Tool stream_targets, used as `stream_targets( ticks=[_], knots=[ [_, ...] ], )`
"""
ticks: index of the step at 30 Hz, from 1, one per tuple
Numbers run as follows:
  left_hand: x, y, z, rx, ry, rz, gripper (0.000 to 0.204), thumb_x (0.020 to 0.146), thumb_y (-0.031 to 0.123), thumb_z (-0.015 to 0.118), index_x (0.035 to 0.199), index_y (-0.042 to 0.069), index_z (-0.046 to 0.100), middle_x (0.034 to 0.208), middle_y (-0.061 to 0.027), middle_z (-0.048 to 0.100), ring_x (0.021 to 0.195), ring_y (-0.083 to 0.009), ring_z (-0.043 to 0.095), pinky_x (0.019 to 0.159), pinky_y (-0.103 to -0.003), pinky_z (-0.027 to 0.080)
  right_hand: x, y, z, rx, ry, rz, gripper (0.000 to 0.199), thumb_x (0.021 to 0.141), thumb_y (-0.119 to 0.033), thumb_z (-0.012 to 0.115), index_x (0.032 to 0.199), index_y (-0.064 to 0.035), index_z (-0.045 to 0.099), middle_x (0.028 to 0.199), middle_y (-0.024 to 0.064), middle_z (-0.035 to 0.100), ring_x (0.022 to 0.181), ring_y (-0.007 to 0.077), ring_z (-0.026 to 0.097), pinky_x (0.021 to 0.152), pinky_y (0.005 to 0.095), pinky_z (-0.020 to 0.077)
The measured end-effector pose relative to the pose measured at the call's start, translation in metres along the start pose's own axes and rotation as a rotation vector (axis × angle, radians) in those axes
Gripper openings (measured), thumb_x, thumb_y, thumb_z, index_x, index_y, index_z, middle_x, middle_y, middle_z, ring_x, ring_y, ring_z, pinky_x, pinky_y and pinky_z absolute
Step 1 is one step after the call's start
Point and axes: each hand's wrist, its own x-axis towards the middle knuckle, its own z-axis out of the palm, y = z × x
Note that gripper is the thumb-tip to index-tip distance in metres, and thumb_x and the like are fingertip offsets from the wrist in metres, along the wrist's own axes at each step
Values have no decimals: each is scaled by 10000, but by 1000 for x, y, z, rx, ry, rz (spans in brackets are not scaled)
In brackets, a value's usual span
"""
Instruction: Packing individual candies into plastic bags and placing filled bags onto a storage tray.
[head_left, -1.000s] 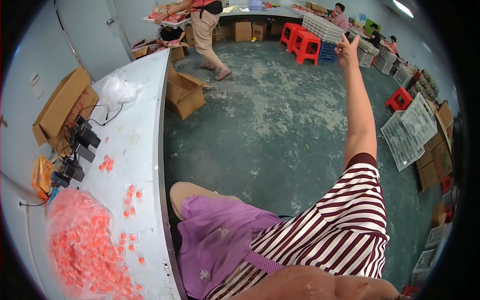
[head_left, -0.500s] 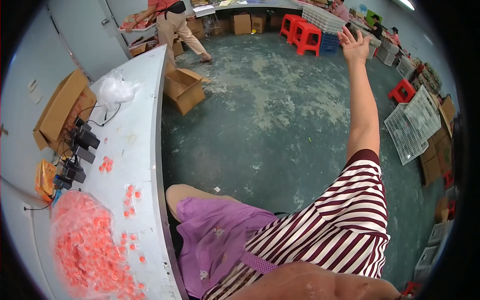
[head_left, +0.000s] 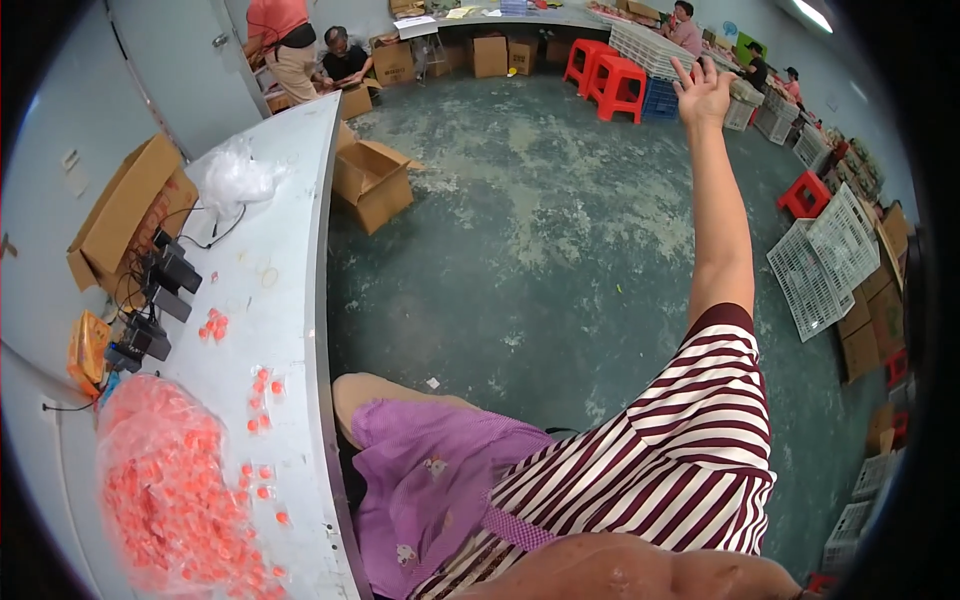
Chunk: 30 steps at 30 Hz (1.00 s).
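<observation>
My right hand (head_left: 706, 98) is raised at the end of my outstretched arm, away from the table. Its fingers are spread and nothing lies in the palm. Behind the fingers, farther off, are stacked white plastic crates (head_left: 645, 48); the hand is apart from them. My left hand does not show. Along my left runs a long white table (head_left: 295, 330). On it rests a clear plastic bag (head_left: 165, 480) full of small orange-red pieces. Beside the bag several of these small wrapped pieces (head_left: 262, 385) lie loose.
Black devices with cables (head_left: 150, 340), an open cardboard box (head_left: 125, 210) and crumpled clear plastic (head_left: 235, 175) are on the table. Another open box (head_left: 372, 185) stands on the floor. Red stools (head_left: 617, 88) and white crates (head_left: 810, 275) stand farther off. People work around the room.
The standing person in the red top has moved left, and a seated person in black now shows there. The view has shifted slightly; my right arm stays outstretched with fingers spread.
</observation>
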Motion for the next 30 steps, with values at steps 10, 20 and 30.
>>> stream_targets(
  ticks=[10,20,30],
  knots=[
    [12,-6,4,-101,-40,-11,313,905,190,521,1132,-23,558,1158,-172,539,1065,-301,495,910,-373,397,46,0,-58,75,58,38,942,796,-756,176,867,76,612,924,229,626,823,336,573,1017,434,297],
    [33,-3,20,-202,-43,-35,321,908,188,514,1144,-26,554,1189,-176,527,1103,-302,479,938,-376,380,2,5,-41,234,-130,71,822,848,-686,157,491,3,428,504,128,414,518,277,410,1010,514,302],
    [57,3,47,-323,0,-82,330,911,186,506,1157,-30,550,1220,-180,515,1141,-303,462,967,-379,363,-274,115,-3,-661,-523,482,657,942,-509,284,602,-32,579,616,95,598,572,183,573,620,308,457]
  ],
)
